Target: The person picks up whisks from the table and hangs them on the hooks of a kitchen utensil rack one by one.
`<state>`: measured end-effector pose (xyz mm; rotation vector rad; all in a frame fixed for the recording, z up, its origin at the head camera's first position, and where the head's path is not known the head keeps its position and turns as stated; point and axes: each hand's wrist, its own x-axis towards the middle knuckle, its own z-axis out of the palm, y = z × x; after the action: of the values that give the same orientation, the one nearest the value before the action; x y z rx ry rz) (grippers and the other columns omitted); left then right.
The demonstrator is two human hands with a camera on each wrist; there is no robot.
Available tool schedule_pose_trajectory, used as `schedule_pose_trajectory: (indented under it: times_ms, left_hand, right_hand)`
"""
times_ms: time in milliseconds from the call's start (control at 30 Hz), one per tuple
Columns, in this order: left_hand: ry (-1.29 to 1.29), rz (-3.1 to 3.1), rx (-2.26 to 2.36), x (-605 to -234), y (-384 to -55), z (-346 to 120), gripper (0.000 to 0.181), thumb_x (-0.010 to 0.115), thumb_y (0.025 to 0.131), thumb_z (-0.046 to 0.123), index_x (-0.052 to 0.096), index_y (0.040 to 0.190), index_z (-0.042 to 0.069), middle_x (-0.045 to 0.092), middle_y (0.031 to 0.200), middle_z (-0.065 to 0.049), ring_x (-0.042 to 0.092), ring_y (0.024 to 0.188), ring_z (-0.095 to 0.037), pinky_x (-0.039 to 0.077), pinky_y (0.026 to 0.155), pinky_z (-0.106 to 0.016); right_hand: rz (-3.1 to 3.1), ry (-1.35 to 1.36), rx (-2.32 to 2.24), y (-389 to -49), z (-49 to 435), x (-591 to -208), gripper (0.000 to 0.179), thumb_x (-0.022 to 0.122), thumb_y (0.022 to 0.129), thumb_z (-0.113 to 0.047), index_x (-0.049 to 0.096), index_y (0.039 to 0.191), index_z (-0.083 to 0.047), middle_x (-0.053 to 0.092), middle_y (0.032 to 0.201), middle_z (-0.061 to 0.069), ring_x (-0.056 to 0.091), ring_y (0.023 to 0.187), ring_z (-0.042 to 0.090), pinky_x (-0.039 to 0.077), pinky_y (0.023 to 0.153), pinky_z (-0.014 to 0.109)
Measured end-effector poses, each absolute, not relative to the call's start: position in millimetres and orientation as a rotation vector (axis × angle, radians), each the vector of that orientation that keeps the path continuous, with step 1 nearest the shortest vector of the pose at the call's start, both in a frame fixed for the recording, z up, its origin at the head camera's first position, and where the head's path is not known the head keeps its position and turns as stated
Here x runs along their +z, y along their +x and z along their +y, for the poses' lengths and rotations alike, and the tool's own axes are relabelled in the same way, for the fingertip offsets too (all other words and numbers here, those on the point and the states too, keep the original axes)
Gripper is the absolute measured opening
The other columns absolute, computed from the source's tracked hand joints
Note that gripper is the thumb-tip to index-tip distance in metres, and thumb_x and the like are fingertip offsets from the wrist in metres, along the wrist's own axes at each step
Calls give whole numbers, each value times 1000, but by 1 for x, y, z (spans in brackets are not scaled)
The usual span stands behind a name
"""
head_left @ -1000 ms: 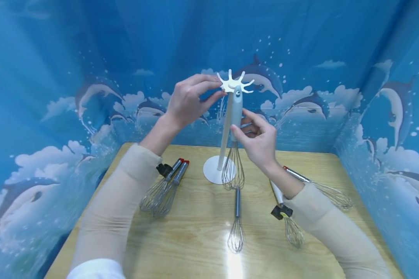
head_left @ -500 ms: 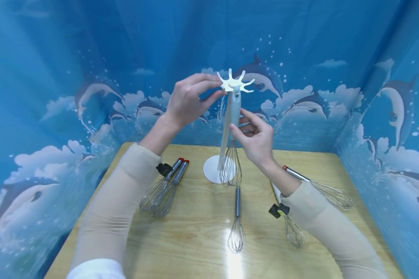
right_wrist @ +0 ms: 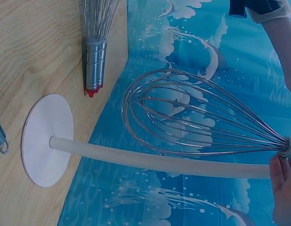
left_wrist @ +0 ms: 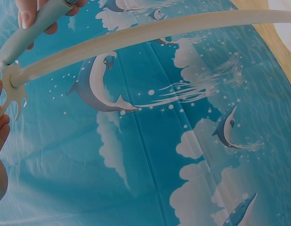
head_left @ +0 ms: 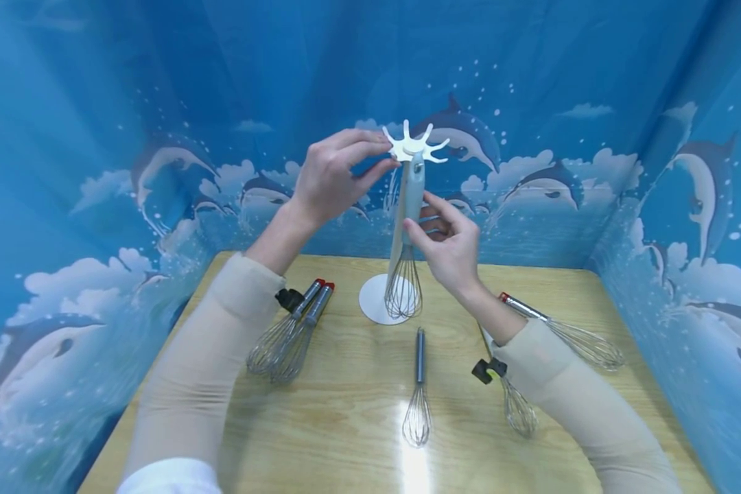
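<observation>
A white stand (head_left: pixel 375 299) rises from its round base to a ring of prongs at the top. My left hand (head_left: pixel 339 168) pinches the edge of that pronged top (head_left: pixel 412 145) between thumb and fingers. Just beside the post, my right hand (head_left: pixel 451 240) holds a whisk by its pale blue-grey handle (head_left: pixel 414 192), wires hanging down. The handle's holed upper end is right at the prongs; whether it hangs on one I cannot tell. In the right wrist view the whisk's wires (right_wrist: pixel 197 113) run alongside the post (right_wrist: pixel 159 162), apart from it.
Two red-tipped whisks (head_left: pixel 302 329) lie on the wooden table (head_left: pixel 346 425) at left. A small whisk (head_left: pixel 418 391) lies in front of the stand. On the right lie another red-tipped whisk (head_left: pixel 568 333) and a white-handled one (head_left: pixel 515 405), partly behind my right arm. Dolphin-print curtains (head_left: pixel 222 82) enclose the table.
My right hand has moved slightly left and up with the whisk, bringing it closer to the post. My left hand stays on the pronged top.
</observation>
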<state>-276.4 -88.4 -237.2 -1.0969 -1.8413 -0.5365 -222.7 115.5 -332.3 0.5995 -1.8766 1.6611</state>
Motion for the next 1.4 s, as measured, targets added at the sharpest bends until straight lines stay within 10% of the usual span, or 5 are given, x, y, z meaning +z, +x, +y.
schedule_pose_trajectory:
  times_ms: [1400]
  left_hand:
    - [-1090, -1856, -534, -237, -276, -89, 26, 80, 95, 21, 80, 112, 0, 81, 111, -16, 79, 108, -29, 66, 97, -37]
  right_hand:
    - [-1858, 627, 1640, -227, 127, -338, 48, 78, 91, 3, 66, 137, 1, 71, 120, 29, 73, 101, 1, 66, 87, 21]
